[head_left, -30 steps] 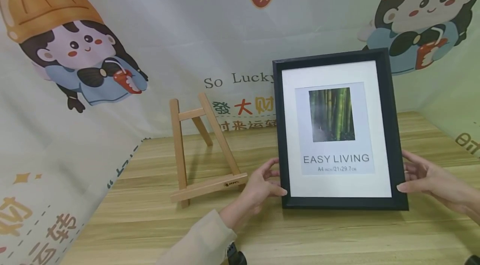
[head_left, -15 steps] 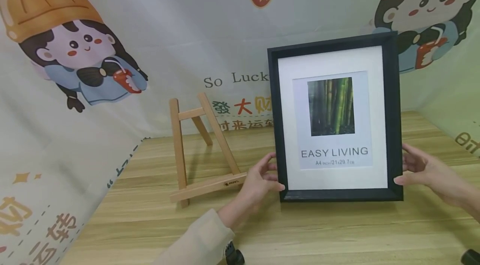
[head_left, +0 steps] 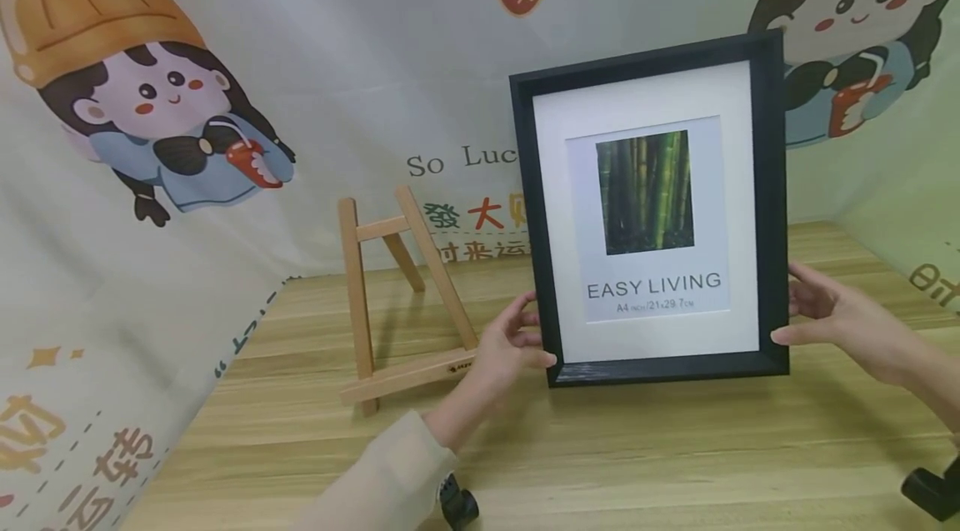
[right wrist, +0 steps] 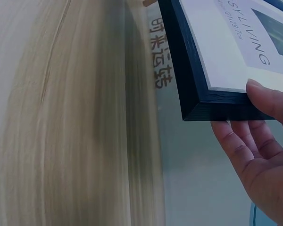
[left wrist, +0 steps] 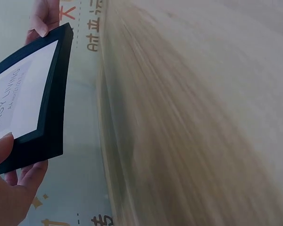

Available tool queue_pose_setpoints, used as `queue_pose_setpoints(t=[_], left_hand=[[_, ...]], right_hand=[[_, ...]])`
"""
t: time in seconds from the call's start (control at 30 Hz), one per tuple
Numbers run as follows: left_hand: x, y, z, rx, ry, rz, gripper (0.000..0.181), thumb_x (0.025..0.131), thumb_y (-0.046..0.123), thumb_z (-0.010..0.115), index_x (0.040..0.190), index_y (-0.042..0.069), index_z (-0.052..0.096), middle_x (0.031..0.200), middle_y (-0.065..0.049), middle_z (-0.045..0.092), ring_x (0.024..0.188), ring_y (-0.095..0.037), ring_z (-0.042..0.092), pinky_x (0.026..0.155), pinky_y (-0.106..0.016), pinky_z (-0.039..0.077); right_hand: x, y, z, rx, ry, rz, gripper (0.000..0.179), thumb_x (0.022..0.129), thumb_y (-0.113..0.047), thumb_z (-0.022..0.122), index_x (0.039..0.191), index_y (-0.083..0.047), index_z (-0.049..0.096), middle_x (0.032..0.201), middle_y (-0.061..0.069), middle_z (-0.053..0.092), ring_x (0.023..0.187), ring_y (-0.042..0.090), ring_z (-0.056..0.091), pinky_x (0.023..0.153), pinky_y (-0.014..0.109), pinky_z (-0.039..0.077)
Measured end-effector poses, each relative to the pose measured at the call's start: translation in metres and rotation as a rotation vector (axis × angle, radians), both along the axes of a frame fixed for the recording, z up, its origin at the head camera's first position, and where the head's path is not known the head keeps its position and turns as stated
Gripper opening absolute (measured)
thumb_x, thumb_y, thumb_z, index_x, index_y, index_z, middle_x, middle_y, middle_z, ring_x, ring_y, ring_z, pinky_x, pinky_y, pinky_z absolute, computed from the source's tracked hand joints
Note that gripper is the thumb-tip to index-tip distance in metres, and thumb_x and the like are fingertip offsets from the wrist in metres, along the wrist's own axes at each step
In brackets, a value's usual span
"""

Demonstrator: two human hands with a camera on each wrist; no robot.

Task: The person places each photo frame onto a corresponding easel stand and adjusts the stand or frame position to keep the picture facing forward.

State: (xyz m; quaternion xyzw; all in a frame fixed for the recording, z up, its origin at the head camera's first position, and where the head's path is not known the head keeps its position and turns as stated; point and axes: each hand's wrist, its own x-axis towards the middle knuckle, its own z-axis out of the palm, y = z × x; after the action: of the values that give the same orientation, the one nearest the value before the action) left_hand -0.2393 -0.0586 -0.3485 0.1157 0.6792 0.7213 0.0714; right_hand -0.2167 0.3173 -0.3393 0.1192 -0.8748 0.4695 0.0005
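Observation:
A black picture frame point(head_left: 770, 206) with a white mat and a bamboo picture is held upright, slightly tilted, above the wooden table. My left hand point(head_left: 504, 352) grips its lower left edge, thumb on the front and fingers behind. On the opposite side my right hand point(head_left: 847, 323) pinches the lower right edge the same way. Both wrist views show the frame's bottom edge raised off the tabletop. Left of the frame stands a small wooden easel point(head_left: 365, 306) with a ledge across its front, whose right end is partly hidden by my left hand.
The wood-grain table point(head_left: 247, 448) spreads under the easel and both arms. Behind and at the sides hangs a pale printed cloth point(head_left: 360, 31) with cartoon figures and lettering. Dark wrist devices are strapped to both arms.
Both hands have lifted the picture frame higher and shifted it a little to the left, closer to the easel. The easel has stayed in place.

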Motion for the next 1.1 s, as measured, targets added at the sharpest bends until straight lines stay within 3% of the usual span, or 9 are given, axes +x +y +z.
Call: queue_pose_setpoints(t=[0.1,0.5,0.63,0.83,0.9,1.1], left_hand=[[-0.001,-0.003,0.005,-0.014,0.016,0.007,0.081,0.067,-0.026,0.057,0.138,0.008,0.039,0.109,-0.013,0.055,0.079,-0.010,0.059,0.068,-0.024,0.052],[-0.006,-0.017,0.017,-0.069,0.043,0.067,0.079,0.068,-0.024,0.059,0.137,0.011,0.041,0.115,-0.017,0.055,0.084,-0.015,0.060,0.071,-0.026,0.053],[-0.006,-0.023,0.021,-0.051,0.057,0.077,0.080,0.068,-0.025,0.058,0.137,0.011,0.041,0.114,-0.017,0.055,0.083,-0.015,0.060,0.068,-0.025,0.053],[-0.005,-0.030,0.028,-0.020,0.062,0.092,0.080,0.068,-0.027,0.056,0.137,0.010,0.041,0.109,-0.014,0.055,0.081,-0.014,0.060,0.063,-0.024,0.052],[-0.005,-0.033,0.030,-0.031,0.059,0.096,0.079,0.069,-0.026,0.056,0.137,0.010,0.041,0.110,-0.015,0.055,0.081,-0.014,0.059,0.063,-0.024,0.052],[-0.005,-0.042,0.035,-0.083,0.047,0.120,0.079,0.071,-0.023,0.058,0.137,0.016,0.041,0.117,-0.015,0.053,0.086,-0.015,0.058,0.069,-0.026,0.053]], right_hand=[[-0.001,-0.004,0.003,-0.026,0.028,0.018,0.089,0.081,-0.004,0.066,0.145,0.000,0.006,0.105,-0.026,0.048,0.091,-0.006,0.049,0.072,0.012,0.044],[-0.013,-0.017,0.018,-0.081,0.038,0.073,0.088,0.081,-0.001,0.065,0.147,-0.005,0.006,0.106,-0.021,0.051,0.093,-0.002,0.050,0.073,0.014,0.046],[-0.016,-0.023,0.025,-0.068,0.012,0.068,0.091,0.081,-0.004,0.066,0.146,-0.004,0.002,0.109,-0.018,0.047,0.094,-0.004,0.048,0.074,0.012,0.045],[-0.022,-0.032,0.034,-0.032,-0.040,0.050,0.094,0.082,-0.010,0.066,0.146,-0.005,-0.003,0.133,0.015,0.035,0.098,-0.004,0.040,0.075,0.008,0.040],[-0.023,-0.035,0.036,-0.034,-0.035,0.055,0.094,0.082,-0.011,0.066,0.146,-0.005,-0.002,0.136,0.020,0.031,0.099,-0.002,0.040,0.076,0.007,0.040],[-0.026,-0.044,0.037,-0.082,0.001,0.071,0.092,0.080,-0.008,0.068,0.147,-0.005,0.003,0.119,-0.004,0.044,0.096,0.000,0.046,0.077,0.010,0.043]])
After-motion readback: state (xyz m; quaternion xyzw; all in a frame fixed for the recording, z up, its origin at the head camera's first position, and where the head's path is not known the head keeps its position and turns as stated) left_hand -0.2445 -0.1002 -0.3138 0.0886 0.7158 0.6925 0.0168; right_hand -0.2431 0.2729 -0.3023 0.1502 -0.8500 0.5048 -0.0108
